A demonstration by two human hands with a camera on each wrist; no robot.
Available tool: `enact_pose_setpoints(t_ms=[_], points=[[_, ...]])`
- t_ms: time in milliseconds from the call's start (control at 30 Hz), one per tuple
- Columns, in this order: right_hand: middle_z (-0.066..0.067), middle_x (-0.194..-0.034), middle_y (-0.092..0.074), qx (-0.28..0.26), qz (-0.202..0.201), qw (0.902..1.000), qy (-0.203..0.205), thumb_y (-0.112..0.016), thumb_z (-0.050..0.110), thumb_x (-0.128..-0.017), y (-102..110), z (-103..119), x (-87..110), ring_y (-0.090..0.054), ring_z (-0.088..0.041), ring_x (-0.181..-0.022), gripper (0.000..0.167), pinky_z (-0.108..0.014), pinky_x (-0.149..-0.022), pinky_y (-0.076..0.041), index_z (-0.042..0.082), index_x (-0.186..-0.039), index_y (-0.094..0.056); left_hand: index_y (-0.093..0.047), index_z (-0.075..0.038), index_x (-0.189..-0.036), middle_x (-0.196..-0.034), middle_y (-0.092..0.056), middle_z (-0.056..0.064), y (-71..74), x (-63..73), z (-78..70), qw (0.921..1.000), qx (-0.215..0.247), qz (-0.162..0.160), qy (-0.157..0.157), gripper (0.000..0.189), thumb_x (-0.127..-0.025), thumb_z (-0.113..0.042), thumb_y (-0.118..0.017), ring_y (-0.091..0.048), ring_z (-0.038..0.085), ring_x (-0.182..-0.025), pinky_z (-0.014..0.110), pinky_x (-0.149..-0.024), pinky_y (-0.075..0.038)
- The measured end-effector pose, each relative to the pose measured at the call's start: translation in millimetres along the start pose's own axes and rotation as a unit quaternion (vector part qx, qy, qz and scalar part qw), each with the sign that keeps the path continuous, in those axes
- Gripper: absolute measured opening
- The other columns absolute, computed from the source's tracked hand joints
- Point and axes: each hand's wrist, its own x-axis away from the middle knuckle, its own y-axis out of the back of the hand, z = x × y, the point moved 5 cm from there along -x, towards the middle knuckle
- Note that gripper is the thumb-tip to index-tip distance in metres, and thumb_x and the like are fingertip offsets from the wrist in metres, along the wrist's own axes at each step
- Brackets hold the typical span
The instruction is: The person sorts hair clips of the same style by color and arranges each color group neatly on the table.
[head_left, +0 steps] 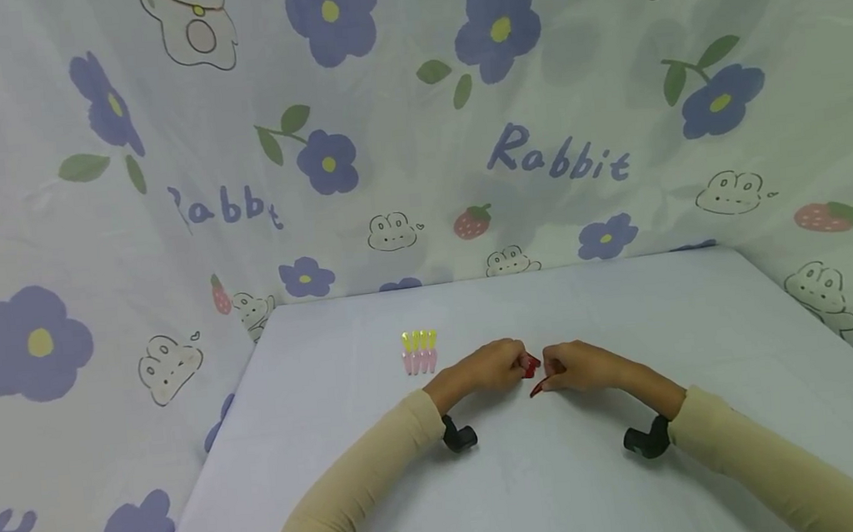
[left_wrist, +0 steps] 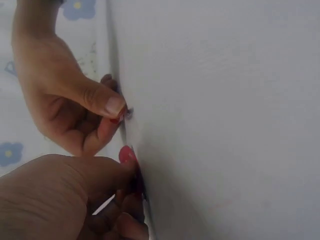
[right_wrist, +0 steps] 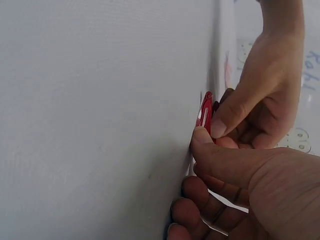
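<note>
A red snap hair clip (right_wrist: 206, 114) is pinched by my right hand (head_left: 580, 365), its narrow end pointing out past the thumb. Beside it, my left hand (head_left: 498, 365) grips red hair clips (head_left: 530, 365) between thumb and fingers; the fingers partly hide them, so I cannot tell how many there are. Both hands are low over the white table, fingertips close to each other. In the left wrist view, a rounded red end (left_wrist: 127, 154) shows beyond the left thumb. Across from it, the right hand (left_wrist: 75, 100) has its thumb pressed against the fingers.
Left of the hands, a row of yellow clips (head_left: 420, 340) lies just above a row of pink clips (head_left: 420, 362) on the white tabletop (head_left: 548, 473). A curtain (head_left: 419, 175) printed with flowers and rabbits hangs behind the table. Black camera mounts (head_left: 646, 439) stick out from both wrists.
</note>
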Motion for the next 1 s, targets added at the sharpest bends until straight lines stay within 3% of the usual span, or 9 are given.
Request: enact_pose_setpoints(t_ms=[267, 467, 567, 800, 1000], points=[[0.004, -0.072, -0.051, -0.024, 0.001, 0.9997, 0.004, -0.074, 0.015, -0.09, -2.3, -4.2, -3.8, -0.046, -0.01, -0.066, 0.019, -0.021, -0.058, -0.037, 0.011, -0.082, -0.057, -0.06, -0.01, -0.104, -0.095, -0.062, -0.002, -3.3, 6.9, -3.2, 0.9997, -0.004, -0.024, -0.01, 0.007, -0.098, -0.007, -0.057, -0.053, 0.006, -0.081, 0.016, -0.072, -0.044], [0.003, -0.076, -0.054, -0.045, 0.005, 0.9988, 0.018, -0.073, 0.016, -0.09, -5.7, -2.0, -6.6, -0.048, -0.011, -0.071, 0.016, -0.023, -0.06, -0.039, 0.011, -0.085, -0.06, -0.063, -0.021, -0.116, -0.099, -0.062, -0.004, 3.7, 18.3, 1.0, 0.9965, -0.024, -0.059, -0.054, 0.028, -0.096, -0.002, -0.055, -0.05, 0.007, -0.083, 0.017, -0.07, -0.041], [0.004, -0.081, -0.057, -0.053, 0.003, 0.9983, 0.025, -0.072, 0.016, -0.091, -6.2, -0.8, -7.2, -0.05, -0.011, -0.072, 0.013, -0.023, -0.061, -0.041, 0.014, -0.087, -0.061, -0.068, -0.022, -0.111, -0.099, -0.063, -0.004, 9.8, 25.3, 6.3, 0.9947, -0.026, -0.077, -0.063, 0.027, -0.097, -0.003, -0.055, -0.051, 0.007, -0.085, 0.017, -0.071, -0.041], [0.002, -0.082, -0.064, -0.117, 0.011, 0.9913, 0.059, -0.069, 0.012, -0.093, -10.8, 4.2, -11.2, -0.057, -0.01, -0.075, 0.009, -0.023, -0.065, -0.048, 0.011, -0.09, -0.061, -0.072, -0.013, -0.102, -0.104, -0.072, -0.003, 23.8, 46.2, 23.6, 0.9951, 0.044, -0.085, -0.022, 0.016, -0.1, -0.008, -0.057, -0.063, 0.009, -0.101, 0.023, -0.087, -0.05], [-0.005, -0.085, -0.067, -0.141, 0.007, 0.9862, 0.087, -0.066, 0.012, -0.096, -11.7, 17.3, -18.0, -0.058, -0.013, -0.072, 0.005, -0.023, -0.064, -0.05, 0.01, -0.098, -0.07, -0.072, -0.012, -0.107, -0.106, -0.073, -0.003, 38.8, 72.0, 40.9, 0.9862, 0.101, -0.131, 0.011, 0.015, -0.1, -0.012, -0.059, -0.063, 0.01, -0.092, 0.023, -0.078, -0.05]])
